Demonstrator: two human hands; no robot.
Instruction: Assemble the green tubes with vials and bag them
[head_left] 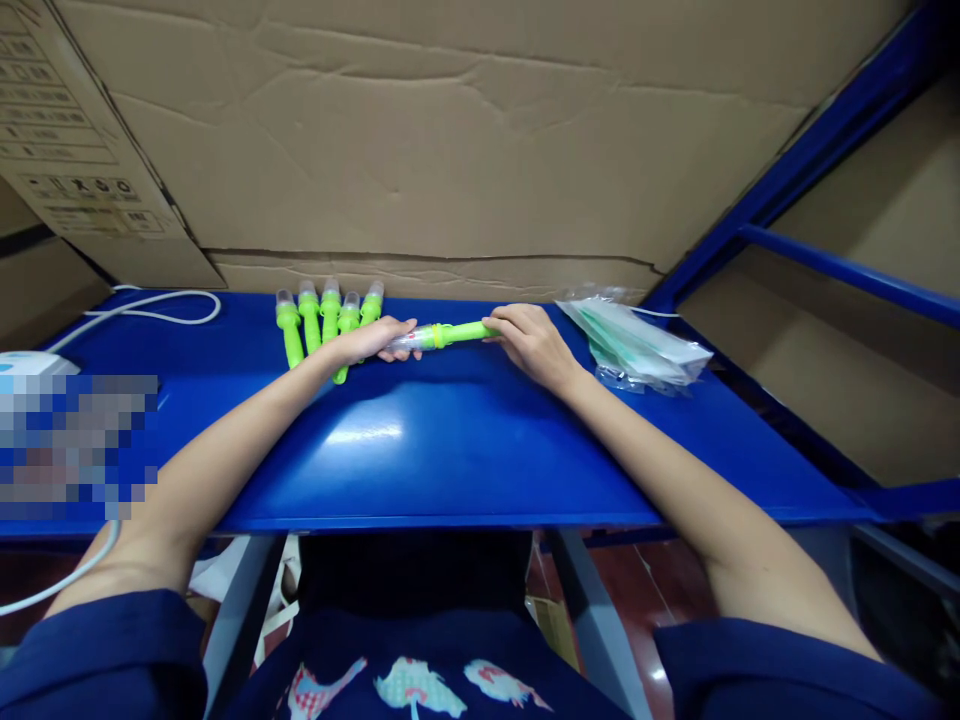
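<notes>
Between my two hands a green stick with a clear plastic head (466, 332) is held level above the blue table (450, 440). My left hand (375, 340) is closed around the clear head. At the opposite end, the fingers of my right hand (534, 345) pinch the tip of the green handle. Several similar green sticks with clear heads (291, 330) lie side by side just left of my left hand, their heads toward the back; my left hand and wrist partly hide some of them.
A pile of clear plastic bags with green and white contents (637, 340) lies right of my right hand. A white cable (172, 320) and a white device (34, 365) are on the left. Cardboard (420, 150) walls the back; a blue metal frame (840, 265) stands at right.
</notes>
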